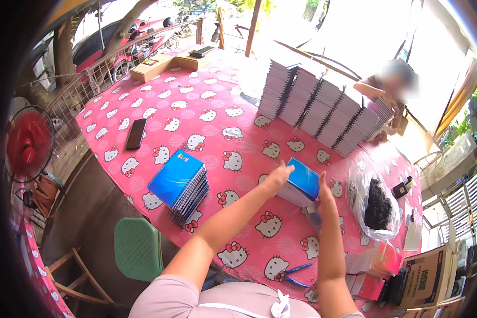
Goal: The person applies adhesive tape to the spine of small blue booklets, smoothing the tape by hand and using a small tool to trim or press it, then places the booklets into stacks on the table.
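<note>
My left hand and my right hand press on opposite sides of a stack of blue-covered notebooks near the middle of the table. Its top cover is glossy blue, with white page edges below. Partly hidden beside my right wrist lies a bluish-grey object whose kind I cannot make out. To the left stands another stack of blue spiral notebooks, black coils along its edges. Blue-handled pliers lie near the front edge, between my forearms.
Tall rows of coil-bound page stacks stand at the back right, before another person. A plastic bag of black coils, red-covered books and a carton are at right. A phone lies left, above a green chair.
</note>
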Available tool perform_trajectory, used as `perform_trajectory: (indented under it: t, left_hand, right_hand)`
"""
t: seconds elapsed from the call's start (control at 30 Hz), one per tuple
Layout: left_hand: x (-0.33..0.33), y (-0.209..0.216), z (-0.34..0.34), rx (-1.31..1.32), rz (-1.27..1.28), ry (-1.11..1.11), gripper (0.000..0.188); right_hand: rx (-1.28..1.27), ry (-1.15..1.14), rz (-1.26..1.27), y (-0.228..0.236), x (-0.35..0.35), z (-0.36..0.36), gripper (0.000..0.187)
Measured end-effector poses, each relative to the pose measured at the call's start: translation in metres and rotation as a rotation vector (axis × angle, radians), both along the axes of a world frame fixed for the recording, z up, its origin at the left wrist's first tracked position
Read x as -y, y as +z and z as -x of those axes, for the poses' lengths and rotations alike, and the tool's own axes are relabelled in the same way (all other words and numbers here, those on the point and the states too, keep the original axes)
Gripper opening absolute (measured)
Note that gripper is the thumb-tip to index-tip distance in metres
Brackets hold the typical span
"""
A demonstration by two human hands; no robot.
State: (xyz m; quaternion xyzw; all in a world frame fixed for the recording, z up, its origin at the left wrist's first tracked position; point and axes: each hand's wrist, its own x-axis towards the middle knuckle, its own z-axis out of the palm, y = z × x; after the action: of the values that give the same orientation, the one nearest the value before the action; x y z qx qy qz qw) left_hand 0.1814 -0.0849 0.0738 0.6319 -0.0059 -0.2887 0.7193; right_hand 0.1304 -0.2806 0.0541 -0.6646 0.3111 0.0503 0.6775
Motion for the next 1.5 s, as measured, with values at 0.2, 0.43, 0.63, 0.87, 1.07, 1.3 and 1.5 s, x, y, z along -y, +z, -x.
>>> perform_trajectory:
  t: [0.2,0.43,0.63,0.87,1.07,1.3,1.5]
  left_hand:
    - [-0.031,0.024,-0.005,-0.265,0.17,-0.154,0.061]
    - [-0.031,-0.02,-0.017,-0.283,0.172,-0.059,0.06]
    - [-0.1,-0.024,0.041,-0.251,0.262,0.066,0.053]
    - [-0.132,-0.01,0.15,-0.294,0.122,0.059,0.068]
    - [-0.124,-0.026,0.17,-0.263,0.108,-0.043,0.104]
    - [-0.141,0.001,0.183,-0.204,0.125,0.103,0.106]
    - [-0.134,0.012,0.192,0.158,0.148,0.242,0.078]
  right_hand:
    - [0.07,0.138,-0.362,0.019,-0.01,0.008,0.095]
    - [0.073,0.182,-0.238,0.013,-0.024,-0.009,0.091]
    - [-0.14,0.471,-0.005,-0.024,-0.067,0.006,0.092]
    - [0.071,0.268,-0.114,-0.005,-0.127,0.156,0.078]
    - [0.078,0.219,-0.135,-0.024,-0.107,0.191,0.088]
    - [0.242,0.039,0.232,0.019,-0.113,0.203,0.068]
    - [0.29,-0.076,0.276,0.029,-0.111,0.208,0.021]
